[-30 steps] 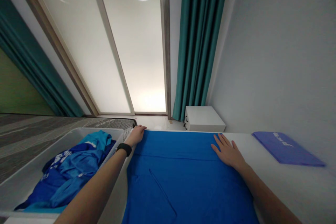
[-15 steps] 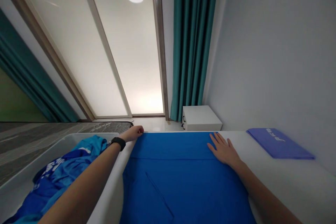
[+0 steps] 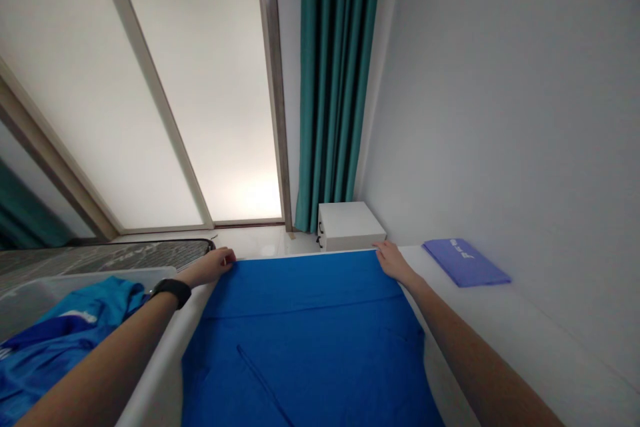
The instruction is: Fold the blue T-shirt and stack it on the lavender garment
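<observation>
A bright blue garment (image 3: 305, 333) lies spread flat on a white table (image 3: 505, 340). My left hand (image 3: 213, 265) rests at its far left corner, fingers curled onto the cloth edge; a black watch sits on that wrist. At the far right corner, my right hand (image 3: 393, 260) has its fingers closed on the hem.
A grey plastic bin (image 3: 35, 287) at the left holds crumpled blue clothes (image 3: 55, 340). A folded purple-blue garment (image 3: 465, 262) lies on the table at the right, near the wall. Beyond the table stand a white cabinet (image 3: 347, 225), teal curtains and frosted sliding doors.
My right hand has slid from lying flat on the cloth up to its far right corner. The view has tilted up and shifted right; my left hand stays at the far left corner.
</observation>
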`<action>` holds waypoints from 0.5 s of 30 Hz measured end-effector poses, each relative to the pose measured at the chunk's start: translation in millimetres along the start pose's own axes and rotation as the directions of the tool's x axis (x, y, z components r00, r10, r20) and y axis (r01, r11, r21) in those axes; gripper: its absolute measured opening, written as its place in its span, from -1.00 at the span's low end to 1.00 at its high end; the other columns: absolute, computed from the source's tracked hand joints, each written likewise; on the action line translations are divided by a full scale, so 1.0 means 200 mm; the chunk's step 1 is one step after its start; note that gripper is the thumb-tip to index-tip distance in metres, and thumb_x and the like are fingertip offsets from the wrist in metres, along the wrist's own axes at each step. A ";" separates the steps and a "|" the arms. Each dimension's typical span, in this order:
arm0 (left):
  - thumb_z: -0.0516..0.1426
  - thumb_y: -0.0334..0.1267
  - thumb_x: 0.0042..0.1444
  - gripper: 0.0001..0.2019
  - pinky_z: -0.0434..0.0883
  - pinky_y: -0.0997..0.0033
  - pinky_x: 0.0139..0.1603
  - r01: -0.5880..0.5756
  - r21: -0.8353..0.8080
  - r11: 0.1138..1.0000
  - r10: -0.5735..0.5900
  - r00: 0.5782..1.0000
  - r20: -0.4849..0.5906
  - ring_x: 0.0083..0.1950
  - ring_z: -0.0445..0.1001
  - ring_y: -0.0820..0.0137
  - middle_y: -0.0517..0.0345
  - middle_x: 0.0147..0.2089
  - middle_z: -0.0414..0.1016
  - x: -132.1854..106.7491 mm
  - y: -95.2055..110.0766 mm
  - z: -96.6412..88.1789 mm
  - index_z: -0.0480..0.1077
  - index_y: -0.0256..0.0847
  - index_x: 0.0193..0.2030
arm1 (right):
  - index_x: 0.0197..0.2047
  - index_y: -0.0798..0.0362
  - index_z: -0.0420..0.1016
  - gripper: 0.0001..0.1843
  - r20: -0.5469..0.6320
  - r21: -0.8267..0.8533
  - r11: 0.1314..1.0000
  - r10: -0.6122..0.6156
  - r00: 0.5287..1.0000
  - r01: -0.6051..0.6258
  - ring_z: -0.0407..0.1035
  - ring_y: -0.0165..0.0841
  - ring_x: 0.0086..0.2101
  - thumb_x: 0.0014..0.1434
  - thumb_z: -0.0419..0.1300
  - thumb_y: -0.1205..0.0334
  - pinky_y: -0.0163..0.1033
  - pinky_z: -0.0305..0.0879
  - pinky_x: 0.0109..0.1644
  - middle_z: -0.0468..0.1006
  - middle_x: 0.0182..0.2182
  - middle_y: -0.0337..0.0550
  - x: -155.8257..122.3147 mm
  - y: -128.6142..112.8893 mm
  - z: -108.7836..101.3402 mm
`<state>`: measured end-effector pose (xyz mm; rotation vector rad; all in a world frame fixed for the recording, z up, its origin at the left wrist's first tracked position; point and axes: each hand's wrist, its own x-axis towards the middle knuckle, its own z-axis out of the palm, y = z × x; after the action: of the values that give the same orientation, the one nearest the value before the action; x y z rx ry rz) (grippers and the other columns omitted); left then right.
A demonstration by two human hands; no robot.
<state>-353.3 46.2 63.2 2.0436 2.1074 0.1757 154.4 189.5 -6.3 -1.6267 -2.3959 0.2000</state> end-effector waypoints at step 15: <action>0.12 -0.04 -0.12 -0.72 0.39 0.34 -0.21 0.046 -0.197 0.979 -0.027 0.995 0.099 -0.26 0.53 0.19 0.07 -0.34 0.58 -0.01 -0.04 -0.04 0.51 -0.15 -0.36 | -0.23 0.14 0.50 -0.81 0.255 0.261 0.965 -0.054 0.965 -0.015 0.35 -0.35 -0.39 0.15 0.08 0.30 -0.34 0.19 -0.34 0.52 -0.41 -0.16 0.11 0.06 -0.11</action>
<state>-363.5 44.4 68.6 1.8598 1.9813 0.2658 163.5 214.5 13.8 -1.5340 -2.4404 0.7364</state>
